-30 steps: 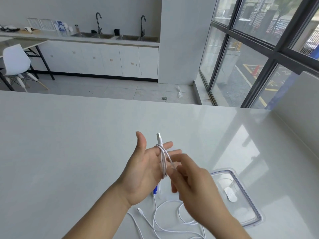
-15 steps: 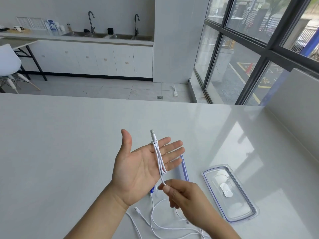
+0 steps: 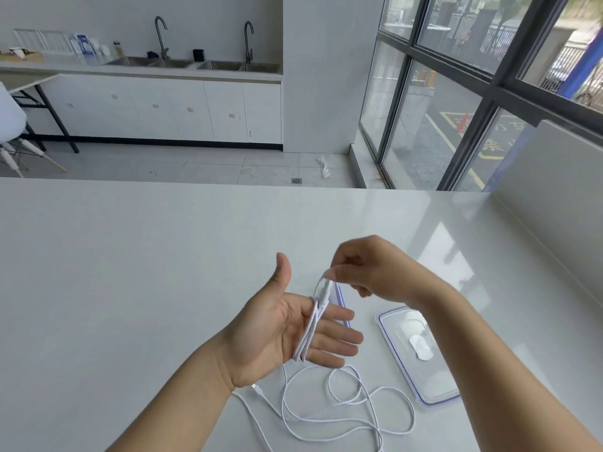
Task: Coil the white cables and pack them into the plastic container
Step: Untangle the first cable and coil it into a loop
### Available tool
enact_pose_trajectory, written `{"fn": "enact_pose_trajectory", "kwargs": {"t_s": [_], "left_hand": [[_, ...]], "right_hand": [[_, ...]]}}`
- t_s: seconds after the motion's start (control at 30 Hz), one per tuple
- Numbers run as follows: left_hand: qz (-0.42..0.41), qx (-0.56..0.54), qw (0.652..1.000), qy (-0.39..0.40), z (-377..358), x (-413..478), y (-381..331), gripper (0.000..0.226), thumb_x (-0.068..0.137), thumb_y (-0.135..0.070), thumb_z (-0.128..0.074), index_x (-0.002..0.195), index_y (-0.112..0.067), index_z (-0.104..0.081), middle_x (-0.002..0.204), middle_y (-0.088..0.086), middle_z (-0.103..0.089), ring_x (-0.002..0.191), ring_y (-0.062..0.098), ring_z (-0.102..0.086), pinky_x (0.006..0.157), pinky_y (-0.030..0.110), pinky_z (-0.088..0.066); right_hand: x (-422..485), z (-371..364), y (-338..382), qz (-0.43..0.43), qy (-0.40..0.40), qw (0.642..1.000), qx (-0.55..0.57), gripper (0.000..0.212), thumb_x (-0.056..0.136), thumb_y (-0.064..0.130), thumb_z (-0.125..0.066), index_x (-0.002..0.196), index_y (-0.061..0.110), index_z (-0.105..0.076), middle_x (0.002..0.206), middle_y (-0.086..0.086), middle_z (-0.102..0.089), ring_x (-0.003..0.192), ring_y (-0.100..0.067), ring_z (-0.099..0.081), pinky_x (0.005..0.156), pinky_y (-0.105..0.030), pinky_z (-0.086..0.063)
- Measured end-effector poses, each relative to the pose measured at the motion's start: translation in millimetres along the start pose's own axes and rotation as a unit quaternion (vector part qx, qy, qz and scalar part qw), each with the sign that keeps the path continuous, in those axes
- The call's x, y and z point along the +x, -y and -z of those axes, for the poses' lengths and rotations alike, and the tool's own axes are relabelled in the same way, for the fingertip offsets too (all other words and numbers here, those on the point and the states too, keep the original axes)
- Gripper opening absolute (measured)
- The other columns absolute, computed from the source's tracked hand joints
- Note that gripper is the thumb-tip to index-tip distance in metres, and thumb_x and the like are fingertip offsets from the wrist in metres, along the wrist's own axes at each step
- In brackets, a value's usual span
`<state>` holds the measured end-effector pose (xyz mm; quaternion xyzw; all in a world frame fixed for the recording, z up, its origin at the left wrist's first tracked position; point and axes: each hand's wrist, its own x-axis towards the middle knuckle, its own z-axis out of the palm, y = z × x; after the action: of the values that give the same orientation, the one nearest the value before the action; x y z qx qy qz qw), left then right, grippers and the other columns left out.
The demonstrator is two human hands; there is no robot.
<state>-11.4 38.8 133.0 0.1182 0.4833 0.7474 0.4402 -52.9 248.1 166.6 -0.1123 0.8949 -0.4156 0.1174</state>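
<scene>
Below both hands lay the table [image 3: 130, 288], pale and glossy, carrying everything in play. Right of the grip and nearer the body sat the clear lid [image 3: 421, 350] of the plastic container, blue-edged, flat on the table. A strip of blue rim showing just behind the left fingers was likely the plastic container [image 3: 339, 296] itself; most of it was hidden, so whether anything was packed could not be told.

Left hand [image 3: 280, 331]: palm up, thumb raised, fingers spread flat, serving as a former. Several turns of the white cable [image 3: 310, 327] ran around those fingers, from the index side to the little-finger side.

Right hand [image 3: 368, 272]: above and just beyond the left fingertips, thumb and forefinger pressed together, pinching the cable near its top loop. A connector looked to sit at the pinch, blurred.

Under the grip, toward the body, the loose cable [image 3: 346, 419] lay in slack loops on the table. A small plug [image 3: 257, 388] rested beside the left wrist; whether it belonged to the same lead was unclear.

Judged progress: coiling begun, only a few turns on. Most of the length remained unwound, and packing was not yet done.
</scene>
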Motion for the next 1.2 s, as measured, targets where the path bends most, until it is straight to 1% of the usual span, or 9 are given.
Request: {"fn": "enact_pose_trajectory", "kwargs": {"t_s": [0.1,0.23,0.4,0.5,0.57,0.8,0.93,1.03,1.2], "left_hand": [[0.034,0.067,0.997,-0.032,1,4,0,0.121,0.067,-0.092,-0.023,0.125,0.007,-0.063,0.122,0.029,-0.068,0.117,0.042,-0.065,0.098,0.048,-0.055],[0.01,0.114,0.99,-0.085,6,8,3,0.112,0.075,-0.087,-0.016,0.125,0.002,-0.062,0.123,0.017,-0.071,0.117,0.028,-0.066,0.108,0.044,-0.046],[-0.107,-0.1,0.987,-0.065,-1,7,0,0.098,0.087,-0.08,-0.019,0.12,-0.002,-0.067,0.117,0.012,-0.071,0.113,0.024,-0.066,0.105,0.041,-0.048],[-0.139,-0.193,0.968,-0.082,-4,8,-1,0.103,0.086,-0.08,-0.031,0.137,0.008,-0.048,0.129,0.022,-0.064,0.106,0.033,-0.066,0.091,0.041,-0.056],[-0.157,-0.232,0.955,-0.094,-5,8,-4,0.101,0.087,-0.076,-0.036,0.14,0.009,-0.043,0.136,0.03,-0.058,0.117,0.039,-0.064,0.097,0.046,-0.051],[-0.215,-0.294,0.929,-0.058,-6,9,-13,0.096,0.091,-0.073,-0.038,0.142,0.009,-0.041,0.142,0.034,-0.051,0.134,0.046,-0.05,0.114,0.053,-0.039],[-0.207,-0.265,0.941,-0.034,-9,5,-16,0.091,0.091,-0.069,-0.041,0.132,0.011,-0.054,0.133,0.033,-0.06,0.126,0.045,-0.058,0.106,0.049,-0.049],[-0.185,-0.201,0.962,-0.025,-15,4,-11,0.059,0.08,-0.047,-0.074,0.107,0.005,-0.071,0.103,0.027,-0.073,0.098,0.04,-0.072,0.085,0.043,-0.06],[-0.139,-0.139,0.98,-0.013,-18,2,-6,0.017,0.077,-0.019,-0.073,0.076,-0.005,-0.063,0.076,0.019,-0.068,0.07,0.032,-0.071,0.063,0.035,-0.057]], "right_hand": [[-3,3,27,-0.011,0.002,1.0,0.015,0.025,0.09,0.026,-0.073,0.074,0.009,-0.067,0.047,0.009,-0.048,0.046,-0.016,-0.043,0.048,-0.025,-0.037],[-22,-8,54,0.024,-0.057,0.984,-0.167,0.022,0.093,0.042,-0.063,0.077,0.027,-0.066,0.057,0.011,-0.057,0.055,-0.008,-0.051,0.056,-0.03,-0.043],[-56,-43,43,0.061,-0.119,0.985,-0.106,0.014,0.1,0.032,-0.053,0.099,0.032,-0.067,0.061,0.018,-0.06,0.061,-0.007,-0.055,0.058,-0.023,-0.043],[-68,-62,29,0.075,-0.159,0.983,-0.062,0.013,0.101,0.028,-0.05,0.103,0.033,-0.063,0.065,0.017,-0.062,0.063,-0.012,-0.059,0.057,-0.027,-0.048],[-72,-73,20,0.073,-0.2,0.976,-0.052,0.008,0.101,0.029,-0.054,0.097,0.03,-0.062,0.067,0.006,-0.063,0.061,-0.018,-0.058,0.059,-0.037,-0.051],[-83,-104,-6,0.027,-0.201,0.979,0.018,0.008,0.096,0.023,-0.067,0.093,0.031,-0.069,0.076,0.014,-0.071,0.07,-0.01,-0.067,0.064,-0.022,-0.051],[-75,-108,-17,0.01,-0.17,0.985,0.034,0.008,0.094,0.027,-0.071,0.091,0.032,-0.076,0.084,0.008,-0.066,0.086,-0.01,-0.061,0.069,-0.016,-0.044],[-68,-97,-21,0.009,-0.179,0.983,-0.023,0.013,0.092,0.03,-0.072,0.083,0.038,-0.076,0.073,0.008,-0.06,0.073,-0.009,-0.053,0.067,-0.026,-0.045],[-61,-80,-17,0.017,-0.085,0.93,0.356,0.026,0.085,0.007,-0.061,0.091,0.019,-0.083,0.071,0.001,-0.073,0.071,-0.013,-0.066,0.069,-0.024,-0.055]]}}
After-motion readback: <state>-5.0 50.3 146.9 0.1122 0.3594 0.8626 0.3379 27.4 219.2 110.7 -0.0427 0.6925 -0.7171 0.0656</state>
